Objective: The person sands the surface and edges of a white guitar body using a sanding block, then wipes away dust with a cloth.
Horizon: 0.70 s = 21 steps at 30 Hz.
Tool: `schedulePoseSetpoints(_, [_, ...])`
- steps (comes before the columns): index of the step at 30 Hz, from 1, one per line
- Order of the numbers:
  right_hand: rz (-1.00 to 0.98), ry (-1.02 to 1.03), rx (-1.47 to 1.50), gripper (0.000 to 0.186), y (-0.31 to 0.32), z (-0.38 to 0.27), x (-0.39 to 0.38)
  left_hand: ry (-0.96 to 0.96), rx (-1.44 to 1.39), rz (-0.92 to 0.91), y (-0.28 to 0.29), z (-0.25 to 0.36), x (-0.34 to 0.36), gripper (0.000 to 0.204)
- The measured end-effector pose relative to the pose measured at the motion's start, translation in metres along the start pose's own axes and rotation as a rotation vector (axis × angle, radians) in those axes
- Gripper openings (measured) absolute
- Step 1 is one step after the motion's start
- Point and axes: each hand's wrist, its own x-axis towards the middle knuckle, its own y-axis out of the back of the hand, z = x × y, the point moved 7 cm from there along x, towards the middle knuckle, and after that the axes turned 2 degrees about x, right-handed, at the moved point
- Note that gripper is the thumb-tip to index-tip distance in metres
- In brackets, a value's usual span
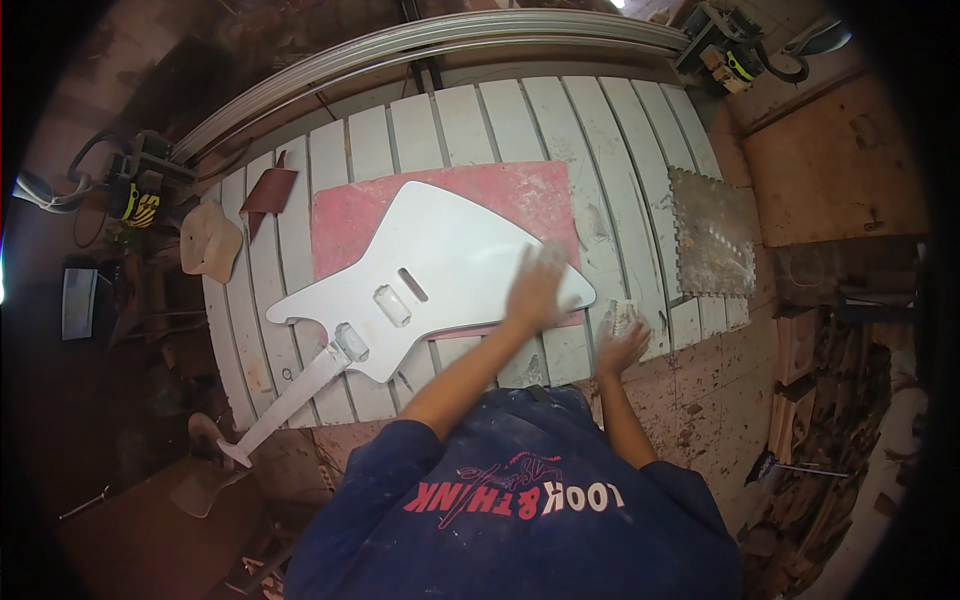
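A white, angular electric guitar body (455, 245) lies flat, with rectangular cut-outs near its middle. Its neck (290, 402) reaches toward the lower left and hangs past the table edge. My left hand (538, 288) rests on the right part of the body, fingers stretched out and slightly smeared by motion. At the table's near edge, just right of the body's tip, my right hand (624, 345) has its fingers around a pale, dusty piece (622, 315). What kind of thing that piece is I cannot make out.
A pink mat (540, 185) lies under the guitar on the slatted white table (520, 110). On the left are a brown sheet (268, 195) and a beige cap (210, 243). A dusty grey foam mat (712, 235) lies at right. A metal rail (430, 40) spans the far side.
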Motion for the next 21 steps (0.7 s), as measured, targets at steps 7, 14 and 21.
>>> schedulePoseSetpoints(7, [0.019,-0.013,-0.034,0.053,-0.003,0.007,-0.001,0.101,-0.045,0.049,0.024,-0.054,-0.001,0.092])
schedulePoseSetpoints(14, [0.016,0.030,0.020,0.050,0.000,-0.005,-0.001,0.864,0.177,0.202,0.117,-0.296,-0.073,0.097])
schedulePoseSetpoints(21, [0.048,0.020,-0.050,0.049,0.001,0.001,0.002,0.409,0.243,0.318,0.056,-0.149,-0.042,0.091])
